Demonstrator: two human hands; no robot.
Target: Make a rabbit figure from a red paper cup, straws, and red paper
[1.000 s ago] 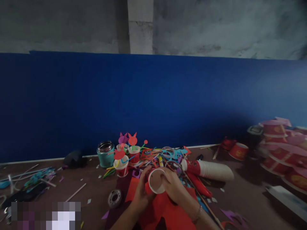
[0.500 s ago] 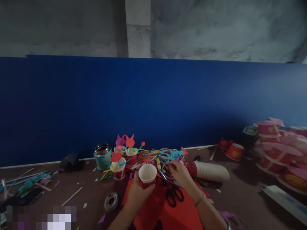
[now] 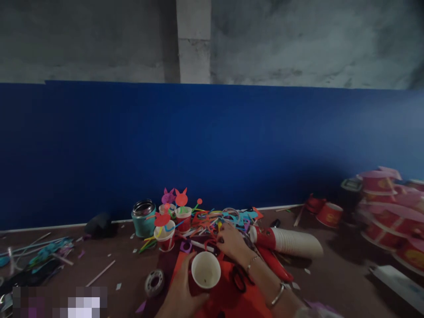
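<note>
My left hand point(image 3: 181, 282) is wrapped round the side of a white-lined paper cup point(image 3: 206, 270), which tilts its mouth toward me; a small dark speck shows inside. With fingers bent downward, my right hand point(image 3: 232, 240) reaches into a pile of colored paper strips point(image 3: 202, 225); what its fingertips pinch, if anything, is hidden. Black-handled scissors point(image 3: 239, 279) lie partly under my right wrist, on red paper point(image 3: 255, 304). A white marker-like stick point(image 3: 202, 245) rests between the cup and the pile.
Decorated cups point(image 3: 164, 236) with paper animal heads stand left of the pile, beside a teal jar point(image 3: 143, 218). A tape roll point(image 3: 154, 283) lies near my left wrist. Stacked paper cups point(image 3: 294, 242) lie sideways at right. Red-and-pink paper crafts point(image 3: 386, 221) are heaped far right.
My right hand has moved left and lower over the pile, now covering part of the scissors. My left hand has brought the cup slightly nearer and tipped its mouth more toward me.
</note>
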